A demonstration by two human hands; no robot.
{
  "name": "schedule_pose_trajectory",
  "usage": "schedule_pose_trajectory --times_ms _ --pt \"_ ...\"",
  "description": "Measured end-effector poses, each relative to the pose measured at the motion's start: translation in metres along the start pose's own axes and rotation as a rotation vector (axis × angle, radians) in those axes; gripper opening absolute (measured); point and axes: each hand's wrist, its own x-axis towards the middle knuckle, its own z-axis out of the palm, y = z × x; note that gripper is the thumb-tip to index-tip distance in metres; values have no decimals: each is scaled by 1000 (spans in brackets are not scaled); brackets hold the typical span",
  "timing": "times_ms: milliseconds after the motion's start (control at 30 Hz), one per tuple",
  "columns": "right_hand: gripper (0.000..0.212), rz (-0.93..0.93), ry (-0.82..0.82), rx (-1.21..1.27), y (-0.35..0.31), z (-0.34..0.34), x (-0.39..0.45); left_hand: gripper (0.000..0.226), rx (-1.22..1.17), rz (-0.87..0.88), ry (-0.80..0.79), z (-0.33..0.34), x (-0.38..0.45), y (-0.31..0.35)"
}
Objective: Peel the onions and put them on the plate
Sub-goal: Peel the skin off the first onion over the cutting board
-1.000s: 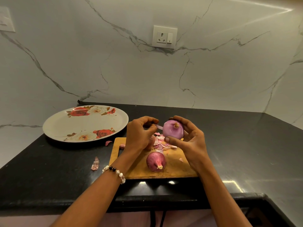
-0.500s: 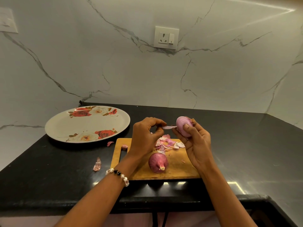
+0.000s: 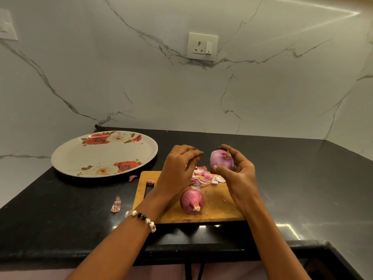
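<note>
No brand, label or readable writing shows anywhere. At the far left of the black table (image 3: 60, 215) lies a flowered plate (image 3: 80, 158), bare of onions. Just off its near rim a small scrap of peel (image 3: 132, 177) lies on the table, and nearer still, left of the board, a larger loose peel piece (image 3: 116, 205). The wooden cutting board (image 3: 218, 211) sits at the near middle, a peel bit (image 3: 150, 182) at its far left corner by the handle slot. The left hand (image 3: 177, 168), a bead bracelet (image 3: 141, 218) on its wrist, hangs over the board with fingers curled and thumb meeting fingertips; its grip looks pinched, but whether a sliver of skin is in it cannot be told. Behind it, a pile of pink peels (image 3: 203, 177) lies on the far part of the board, partly hidden by that hand. An unpeeled onion (image 3: 192, 201) rests on the board near the middle, root end toward the viewer. The right hand (image 3: 236, 174) holds a partly peeled onion (image 3: 221, 161) above the board, thumb and fingers curled round it. On the marble wall behind sits a socket with switch (image 3: 202, 47).
</note>
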Motion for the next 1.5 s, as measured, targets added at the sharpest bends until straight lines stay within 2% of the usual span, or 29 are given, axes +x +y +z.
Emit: schedule_pose_trajectory --times_ms 233,533,733,833,933,1100,1333,1500 --pt "75 -98 -223 -260 0 2 -4 29 -164 -13 -35 -4 2 5" --pt "75 -210 -272 -509 6 3 -4 26 -130 72 -109 -6 -1 2" --pt "73 -200 -273 -527 5 3 -4 29 65 159 -119 -4 -2 4" --pt "72 -190 -278 -532 6 4 -4 38 119 194 -113 -4 -1 3" --pt "72 -184 -275 -535 8 3 -4 38 159 213 -114 -1 -1 2" --pt "73 -178 -281 -522 8 4 -4 23 197 183 -91 0 -1 0" --pt "72 -172 -286 -486 8 2 -5 22 240 182 -38 3 -2 -1" --pt "73 -173 -282 -464 10 1 -3 19 193 108 -29 3 -1 2"
